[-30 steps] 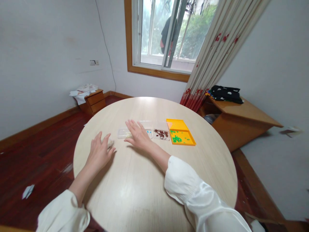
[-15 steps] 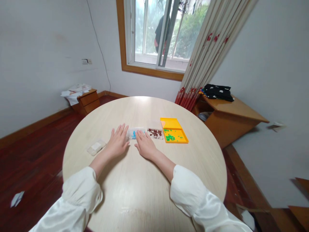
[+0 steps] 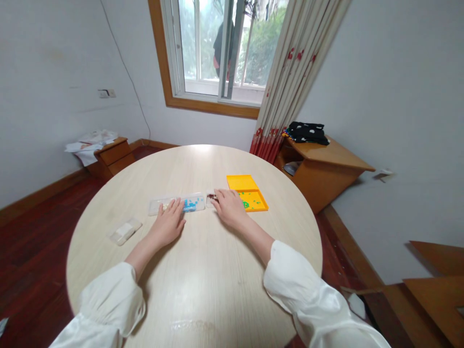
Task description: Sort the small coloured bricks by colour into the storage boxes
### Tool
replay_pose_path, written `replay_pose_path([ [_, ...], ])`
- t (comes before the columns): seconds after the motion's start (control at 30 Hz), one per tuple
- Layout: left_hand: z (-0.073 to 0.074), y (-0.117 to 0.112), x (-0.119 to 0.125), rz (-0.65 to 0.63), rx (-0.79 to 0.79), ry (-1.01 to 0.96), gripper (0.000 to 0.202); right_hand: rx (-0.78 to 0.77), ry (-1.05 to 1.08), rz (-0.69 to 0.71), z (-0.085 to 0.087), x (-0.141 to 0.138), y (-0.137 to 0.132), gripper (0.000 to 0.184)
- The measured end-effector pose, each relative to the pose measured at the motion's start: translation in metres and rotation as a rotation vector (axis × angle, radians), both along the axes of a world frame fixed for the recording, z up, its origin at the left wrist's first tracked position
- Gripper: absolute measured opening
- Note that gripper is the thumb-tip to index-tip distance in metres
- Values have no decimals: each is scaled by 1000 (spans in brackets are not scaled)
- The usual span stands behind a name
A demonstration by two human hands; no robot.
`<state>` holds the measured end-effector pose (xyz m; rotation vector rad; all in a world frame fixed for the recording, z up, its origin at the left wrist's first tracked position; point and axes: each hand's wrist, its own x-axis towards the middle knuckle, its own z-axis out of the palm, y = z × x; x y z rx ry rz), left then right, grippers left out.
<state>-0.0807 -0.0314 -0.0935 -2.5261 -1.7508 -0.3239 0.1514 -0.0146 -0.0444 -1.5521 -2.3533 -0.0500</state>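
Note:
My left hand [image 3: 166, 226] lies flat and open on the round table [image 3: 195, 285], its fingertips touching a long clear tray [image 3: 159, 205] that holds small blue bits [image 3: 189, 205]. Spread flat to its right, my right hand [image 3: 229, 210] covers most of a clear tray of dark red bits [image 3: 211, 197]. Just beyond that hand sits an orange tray [image 3: 243, 183] with green bits [image 3: 251, 202] in it. A small clear box [image 3: 125, 231] lies on its own to the left of my left hand.
A low wooden cabinet [image 3: 326, 166] with a black dotted cloth [image 3: 306, 132] stands right of the table, beside a curtain [image 3: 290, 77]. A small wooden drawer unit [image 3: 108, 157] with papers sits by the left wall. A person stands outside the window [image 3: 221, 48].
Both hands have slid to the right along the row of trays. The left hand left the small clear box and now rests at the blue tray; the right hand covers the dark red tray.

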Motion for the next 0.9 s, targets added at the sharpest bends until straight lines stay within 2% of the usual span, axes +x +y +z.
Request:
replay_pose_path([
  [0.13, -2, 1, 0, 7, 2, 12, 55, -38, -42, 33, -35, 1, -22, 49],
  [0.23, -1, 2, 2, 33, -31, 57, 56, -47, -21, 46, -45, -1, -25, 49],
  [0.3, 0, 2, 4, 51, -25, 64, 55, -56, 25, 66, -42, 1, -20, 47],
  [0.4, 0, 0, 6, 44, 29, 24, 56, -34, 182, 51, -25, 18, 3, 39],
  [0.47, 1, -2, 11, 12, 61, -8, 57, 29, 313, -94, -10, 43, 29, 37],
  [0.5, 2, -4, 15, -12, 71, -18, 58, 42, 373, -212, -4, 58, 44, 36],
  [0.57, 5, -9, 29, -74, 79, -29, 58, -32, 499, -472, 4, 90, 73, 44],
  [0.6, 7, -13, 39, -114, 78, -31, 58, -143, 586, -582, 5, 105, 85, 51],
  [0.63, 8, -16, 51, -161, 75, -30, 58, -204, 619, -620, 3, 117, 96, 58],
  [0.77, 8, -30, 108, -348, 30, -25, 61, -323, 734, -632, -18, 144, 111, 60],
  [0.9, 1, -38, 146, -423, -36, -40, 59, -309, 874, -547, -37, 150, 105, 59],
])
